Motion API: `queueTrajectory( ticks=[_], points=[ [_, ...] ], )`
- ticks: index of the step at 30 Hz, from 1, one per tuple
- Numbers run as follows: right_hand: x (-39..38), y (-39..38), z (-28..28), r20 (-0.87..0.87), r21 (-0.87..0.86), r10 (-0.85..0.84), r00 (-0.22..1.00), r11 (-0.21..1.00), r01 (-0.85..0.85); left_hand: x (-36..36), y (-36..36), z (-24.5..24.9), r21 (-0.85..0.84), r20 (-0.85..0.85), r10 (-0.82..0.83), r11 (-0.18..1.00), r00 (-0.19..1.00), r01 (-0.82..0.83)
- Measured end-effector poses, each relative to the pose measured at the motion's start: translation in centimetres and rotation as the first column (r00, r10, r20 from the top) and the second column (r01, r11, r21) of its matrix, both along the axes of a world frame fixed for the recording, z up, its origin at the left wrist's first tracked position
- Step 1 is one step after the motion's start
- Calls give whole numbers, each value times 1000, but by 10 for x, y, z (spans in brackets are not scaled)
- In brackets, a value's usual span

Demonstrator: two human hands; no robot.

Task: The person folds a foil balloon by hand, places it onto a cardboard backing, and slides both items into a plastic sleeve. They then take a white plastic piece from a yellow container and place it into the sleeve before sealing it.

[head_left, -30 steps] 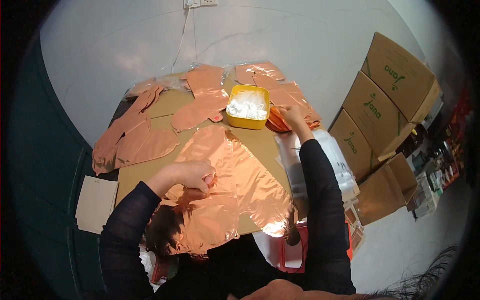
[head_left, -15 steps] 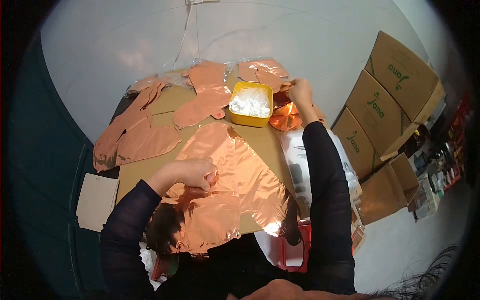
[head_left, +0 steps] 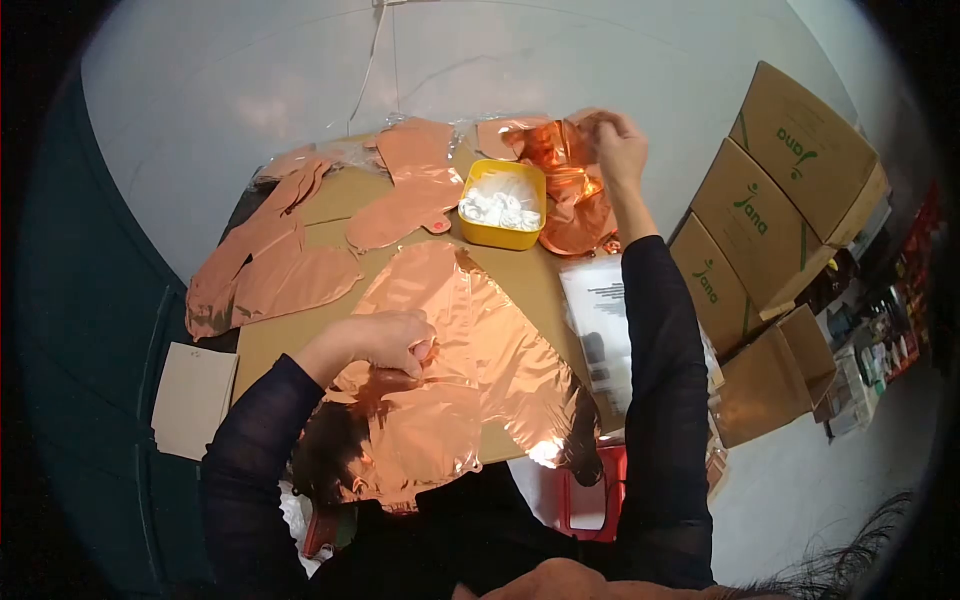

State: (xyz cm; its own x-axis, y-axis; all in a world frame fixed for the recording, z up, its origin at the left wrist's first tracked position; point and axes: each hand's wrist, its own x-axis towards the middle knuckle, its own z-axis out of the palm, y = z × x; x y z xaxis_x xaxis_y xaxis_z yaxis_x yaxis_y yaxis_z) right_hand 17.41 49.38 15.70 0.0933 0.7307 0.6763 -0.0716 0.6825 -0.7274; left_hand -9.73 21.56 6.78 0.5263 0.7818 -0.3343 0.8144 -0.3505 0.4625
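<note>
The copper foil shape (head_left: 430, 290) lay spread at the near edge of the surface (head_left: 530, 300) in the head view, its lower end reaching past that edge towards the person's dark top. A bare brown strip ran between its right side and the clear packets (head_left: 600, 320); more bare surface showed on its left, below the stacked foil pieces (head_left: 270, 265). Beyond its top stood the yellow tub (head_left: 502, 238) holding white items (head_left: 500, 206), with the second foil piece (head_left: 575, 190) just right of it. The left hand (head_left: 388, 342) reached in from the left, knuckles up, its grip clenched on the foil's left half; whether it pinched the foil was hidden. The right hand (head_left: 617, 145), slightly blurred, was raised near the far right corner, arm extended over the packets, its grip grasping the second foil piece, which rose bunched and creased beside the tub. The copper foil shape looked flat, shiny and wrinkled, with a seam line down its middle, dark reflections lower left and a bright glare lower right.
</note>
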Motion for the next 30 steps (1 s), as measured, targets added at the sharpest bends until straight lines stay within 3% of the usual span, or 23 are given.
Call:
queueTrajectory(
  ticks=[1, 4, 8, 9, 10, 12, 13, 14, 16, 17, 19, 21, 22, 23, 24, 25, 26, 30],
  points=[
    [-2, 1, 7, -259, 7, 175, 950, 984, -179, -1, 0, 0, 7, 0, -5, 1000, 1000, 5],
    [-2, -11, 16, -200, 41, 220, 955, 976, -216, 2, -3, 5, 16, 10, 11, 1000, 1000, -11],
    [9, -12, 22, 51, -99, 324, 945, 943, -318, 0, -3, 1, 2, 12, 26, 1000, 1000, -26],
    [7, -42, 34, 362, -253, 293, 885, 945, -210, 1, -3, 3, 3, 6, 13, 1000, 1000, -13],
    [4, -55, 39, 170, -198, 294, 941, 945, -260, 2, -2, 7, 8, -1, -6, 1000, 1000, 6],
    [-5, -67, 43, -225, -65, 316, 922, 939, -338, 5, -1, 10, 2, -29, -2, 1000, 1000, 2],
    [-1, -63, 39, -97, -72, 343, 934, 934, -351, 5, -2, 10, -5, -42, 3, 1000, 999, -4],
    [-2, -64, 34, 139, -175, 298, 945, 946, -272, 5, -4, 8, 1, -41, 6, 1000, 999, -6],
    [-5, -72, 23, 581, -295, 217, 784, 954, -46, 2, -2, 5, 22, -42, 5, 1000, 999, -4],
    [-9, -70, 11, 520, -221, 192, 832, 971, -87, 2, -1, 6, 25, -42, -1, 1000, 999, 2],
    [-17, -125, 15, 440, -271, 340, 831, 933, -238, 3, -2, 7, 27, -33, -1, 1000, 999, 2],
    [-24, -140, -13, 600, -120, 308, 739, 947, -297, 0, 0, 0, 31, -21, -12, 999, 1000, 13],
    [-32, -157, -19, 705, -58, 210, 677, 969, -241, 0, 1, -1, 35, -17, -21, 999, 1000, 22],
    [-32, -176, -20, 712, -305, 363, 601, 931, -201, 0, 1, 0, 29, -26, -7, 1000, 1000, 8],
    [-35, -177, -39, 647, -383, 482, 591, 876, -294, 2, 0, 3, 23, -36, 8, 1000, 999, -7],
    [-37, -183, -54, 477, -430, 648, 594, 762, -485, 4, -1, 4, 17, -45, 23, 1000, 999, -23],
    [-38, -186, -66, 464, -504, 691, 554, 720, -477, 3, -2, 4, 24, -35, 29, 999, 999, -29],
    [-41, -208, -67, 399, -464, 727, 559, 686, -561, 2, 3, -4, 30, -25, 27, 999, 999, -26]
  ],
)
